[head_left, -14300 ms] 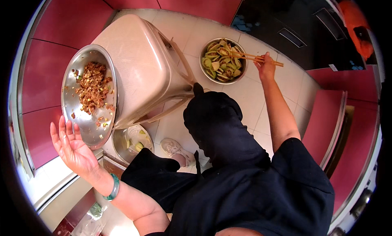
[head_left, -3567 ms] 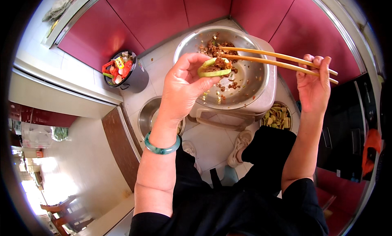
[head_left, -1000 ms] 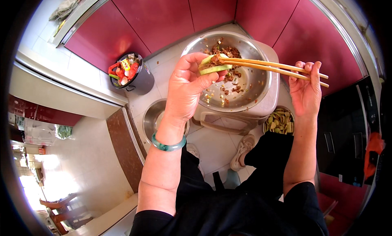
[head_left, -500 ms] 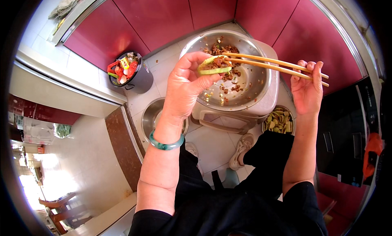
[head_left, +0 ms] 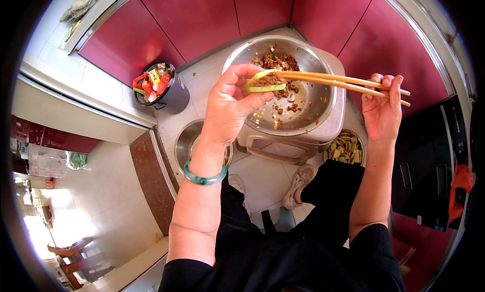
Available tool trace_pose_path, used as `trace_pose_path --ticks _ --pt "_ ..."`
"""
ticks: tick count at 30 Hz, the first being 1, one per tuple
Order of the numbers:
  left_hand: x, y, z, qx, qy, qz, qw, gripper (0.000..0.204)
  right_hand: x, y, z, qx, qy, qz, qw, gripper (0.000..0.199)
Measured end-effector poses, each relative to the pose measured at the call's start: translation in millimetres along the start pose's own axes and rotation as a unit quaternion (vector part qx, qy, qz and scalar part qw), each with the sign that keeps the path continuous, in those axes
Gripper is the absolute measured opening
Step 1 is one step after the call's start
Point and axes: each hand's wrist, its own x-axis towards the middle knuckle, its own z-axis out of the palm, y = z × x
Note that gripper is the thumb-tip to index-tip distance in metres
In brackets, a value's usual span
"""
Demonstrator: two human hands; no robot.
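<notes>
Between the thumb and fingers of my left hand [head_left: 233,97] is a pale green vegetable slice, folded or split, with brown minced filling [head_left: 268,80] inside it. My right hand [head_left: 382,107] grips a pair of wooden chopsticks [head_left: 343,80] near their back ends. Their tips reach the filling at the right side of the slice. Below both hands stands a wide steel bowl [head_left: 318,107], with more brown mince [head_left: 284,62] heaped toward its far side and bits scattered over its bottom. A green bangle [head_left: 204,180] circles my left wrist.
The bowl rests on a beige plastic stool [head_left: 336,69]. A smaller steel basin [head_left: 183,145] stands on the floor at left, and a bowl of green cut pieces [head_left: 346,149] at right. Farther left is a full black bin [head_left: 174,97]. Red cabinets [head_left: 192,19] line the back.
The chopstick tips have shifted slightly and come closer together at the filling. The mince in the slice looks flatter. My left hand has barely moved.
</notes>
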Motion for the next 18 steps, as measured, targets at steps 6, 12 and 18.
trace_pose_path --ticks 6,12,18 --pt "-2.1 -0.1 3.0 0.007 -0.007 0.002 1.0 0.036 -2.0 9.4 6.3 -0.068 0.003 0.002 0.998 0.034" --pt "-1.2 -1.4 -0.7 -0.021 -0.01 -0.002 1.0 0.039 1.2 11.4 0.4 0.018 0.023 0.022 0.999 0.033" --pt "-0.4 -1.7 0.7 -0.083 -0.034 0.033 0.995 0.041 -0.3 21.3 -5.7 0.041 0.035 0.06 0.997 0.031"
